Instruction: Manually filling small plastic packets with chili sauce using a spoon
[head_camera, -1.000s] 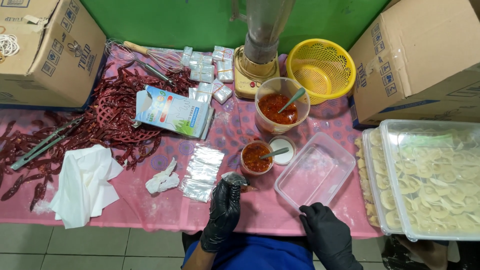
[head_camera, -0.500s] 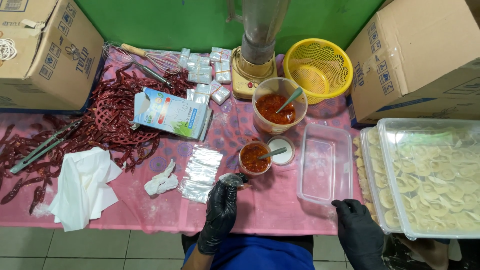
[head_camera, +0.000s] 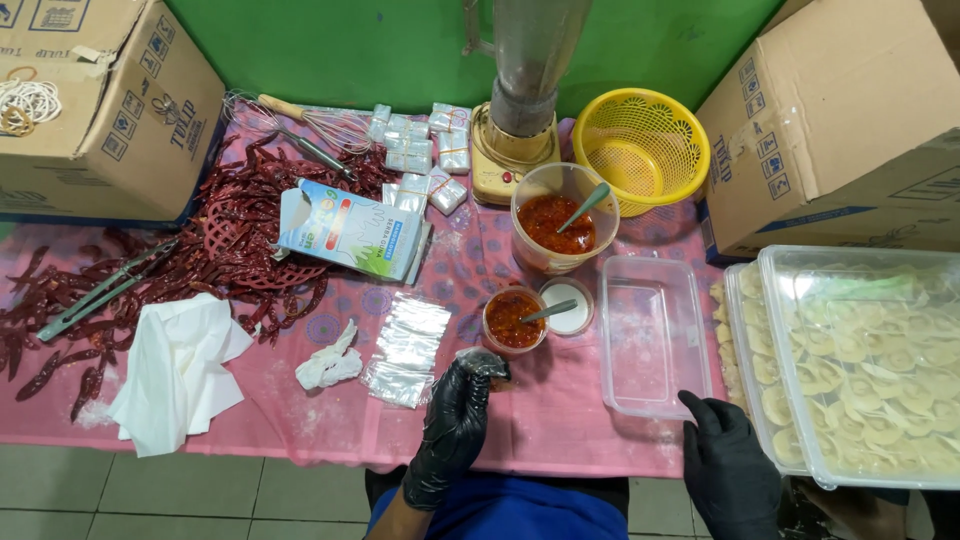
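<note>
Black-gloved left hand (head_camera: 455, 425) is pinching a small clear pouch (head_camera: 483, 363) near the front edge of the table (head_camera: 560, 420), just below the small sauce cup (head_camera: 513, 320). The right hand (head_camera: 728, 465) is resting at the front right edge, fingers loosely bent and holding nothing, beside the empty clear box (head_camera: 650, 335), well apart from the pouch.

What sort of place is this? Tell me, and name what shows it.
Probably a small home food-prep stall: a pink cloth-covered table with scattered dried red chillies, a beige electric blender, and clear plastic trays of pale folded dumplings.
</note>
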